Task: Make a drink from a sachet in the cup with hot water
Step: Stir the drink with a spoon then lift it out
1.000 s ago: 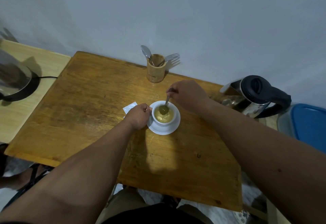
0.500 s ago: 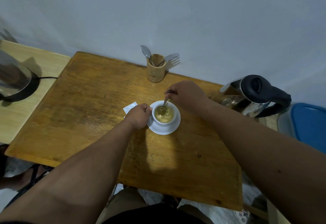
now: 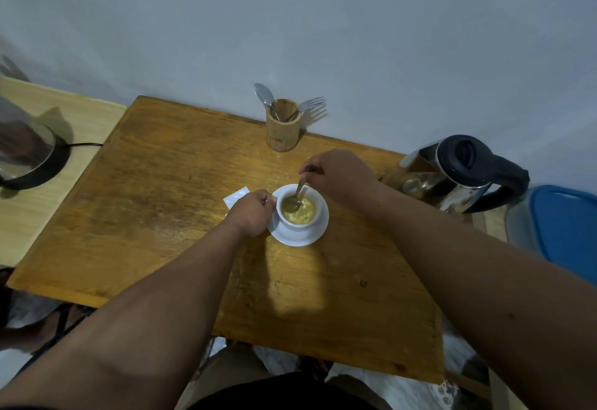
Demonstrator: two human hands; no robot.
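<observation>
A white cup [image 3: 298, 225] holding a frothy yellowish drink stands on a white saucer [image 3: 318, 230] near the middle of the wooden table [image 3: 155, 215]. My left hand [image 3: 253, 212] grips the cup at its left side, where the handle is hidden. My right hand [image 3: 339, 173] hovers behind the cup and pinches a metal spoon [image 3: 298, 193], whose bowl dips into the drink at the left. A white sachet [image 3: 235, 198] lies flat on the table, partly hidden behind my left hand.
A steel kettle [image 3: 452, 177] with a black lid and handle stands at the table's right edge. A wooden holder [image 3: 282, 130] with a spoon and a fork sits by the wall. A black-based appliance [image 3: 26, 151] rests on the side table at left. A blue-lidded container [image 3: 562, 225] is at right.
The spoon's bowl has swept from the cup's middle towards its left side, and my right hand shifted slightly with it. My left hand has stayed on the cup.
</observation>
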